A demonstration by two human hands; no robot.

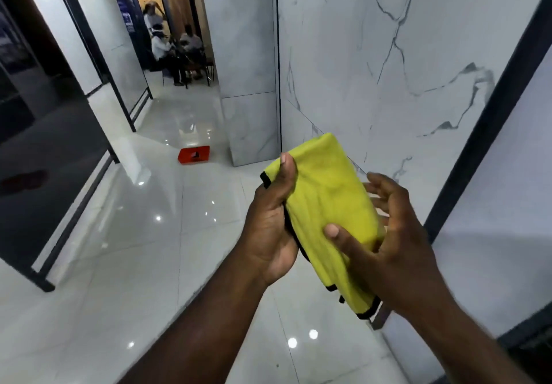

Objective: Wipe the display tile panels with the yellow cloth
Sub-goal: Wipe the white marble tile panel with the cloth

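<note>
glossy white floor (149,249), marble tile panel (388,55), orange box (194,154) on floor

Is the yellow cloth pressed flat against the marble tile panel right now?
No. The folded yellow cloth is held up between the left hand and right hand, in front of the marble tile panel, not on it.

Your left hand (270,228) hides its fingers behind the yellow cloth (328,201); your right hand (397,243) covers part of its lower end. The distant seated people (176,46) are too small to read.
</note>
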